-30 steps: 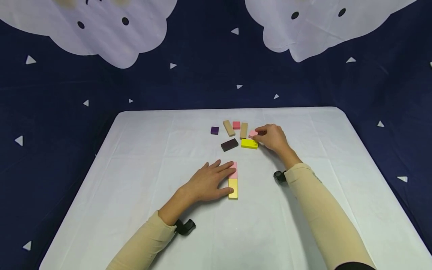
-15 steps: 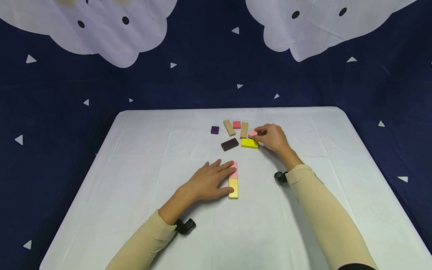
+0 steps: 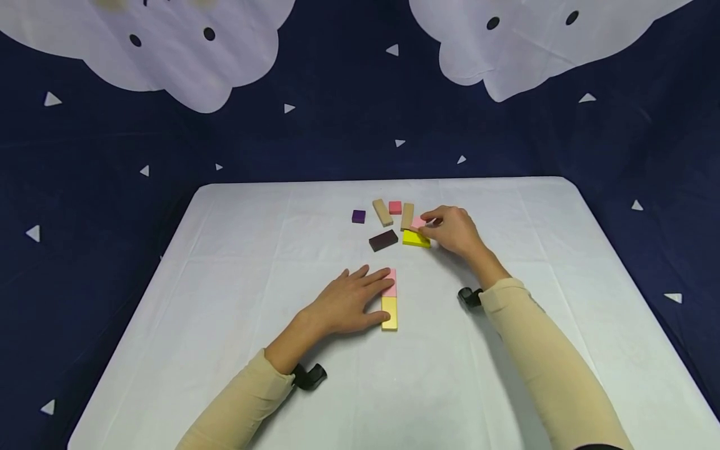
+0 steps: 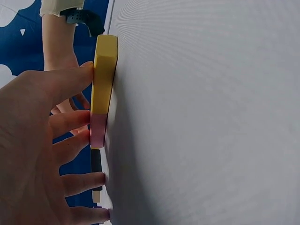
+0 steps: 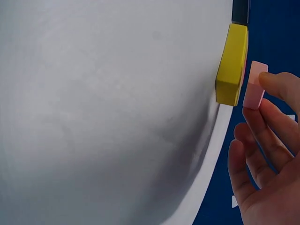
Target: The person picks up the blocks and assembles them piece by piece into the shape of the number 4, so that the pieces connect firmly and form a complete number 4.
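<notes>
- Head view: the right hand [image 3: 454,230] pinches a small pink block [image 3: 419,222] just above the bright yellow block [image 3: 415,239] on the white table [image 3: 225,300]. The left hand [image 3: 349,301] lies flat with straight, spread fingers against a pink-and-yellow bar [image 3: 389,299]. Nearby lie a dark brown block [image 3: 384,240], two tan blocks [image 3: 382,212], a red block [image 3: 395,207] and a purple block [image 3: 358,216].
- Left wrist view: thumb and fingers [image 4: 70,124] touch the bar's edge.
- Right wrist view: fingertips [image 5: 281,89] hold the pink block, apart from the yellow block.
</notes>
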The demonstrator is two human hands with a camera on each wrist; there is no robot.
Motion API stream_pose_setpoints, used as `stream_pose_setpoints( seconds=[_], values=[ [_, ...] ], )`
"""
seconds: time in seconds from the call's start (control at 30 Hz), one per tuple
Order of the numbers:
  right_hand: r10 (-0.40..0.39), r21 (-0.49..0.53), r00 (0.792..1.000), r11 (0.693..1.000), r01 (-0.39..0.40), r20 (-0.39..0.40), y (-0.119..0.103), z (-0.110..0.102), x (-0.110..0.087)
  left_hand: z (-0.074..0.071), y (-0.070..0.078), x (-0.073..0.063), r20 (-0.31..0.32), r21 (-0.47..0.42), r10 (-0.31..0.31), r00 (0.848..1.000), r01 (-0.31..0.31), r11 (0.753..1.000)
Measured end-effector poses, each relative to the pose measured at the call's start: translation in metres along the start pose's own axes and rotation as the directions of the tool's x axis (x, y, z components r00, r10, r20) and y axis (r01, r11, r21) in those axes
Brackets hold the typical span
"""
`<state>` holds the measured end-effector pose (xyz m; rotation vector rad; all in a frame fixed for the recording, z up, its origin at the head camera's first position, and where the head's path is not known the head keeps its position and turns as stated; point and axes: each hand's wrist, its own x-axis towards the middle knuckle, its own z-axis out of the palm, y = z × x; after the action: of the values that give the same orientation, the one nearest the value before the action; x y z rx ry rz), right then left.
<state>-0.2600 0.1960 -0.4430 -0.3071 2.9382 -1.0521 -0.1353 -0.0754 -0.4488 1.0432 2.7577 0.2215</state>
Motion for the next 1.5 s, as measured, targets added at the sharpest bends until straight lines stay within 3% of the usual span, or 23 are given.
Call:
stream_pose_setpoints(
  seconds=[0.17,0.57,1.13,1.3,1.5],
  values=[
    [-0.021,-0.006,1.000,1.000,0.021,0.022,-0.007,0.000,-0.002,-0.001,0.000,0.000,-0.011,0.000,0.007,1.000,-0.007,1.000],
    [-0.167,-0.013,0.985,0.986,0.168,0.043,-0.026,0.006,-0.008,-0.003,-0.001,-0.002,-0.044,0.007,0.020,0.999,-0.020,1.000],
    [-0.211,0.012,0.970,0.977,0.211,0.120,-0.043,0.020,-0.015,-0.004,-0.003,-0.004,-0.034,0.008,0.014,0.999,-0.014,1.000],
    [-0.243,-0.026,0.953,0.968,0.251,0.180,-0.046,0.026,-0.016,-0.002,-0.004,-0.004,-0.043,-0.002,0.020,0.999,-0.020,1.000],
    [-0.228,-0.073,0.944,0.965,0.251,0.237,-0.047,0.034,-0.022,0.001,-0.002,-0.005,-0.040,-0.016,0.029,0.999,-0.029,0.999]
  ],
)
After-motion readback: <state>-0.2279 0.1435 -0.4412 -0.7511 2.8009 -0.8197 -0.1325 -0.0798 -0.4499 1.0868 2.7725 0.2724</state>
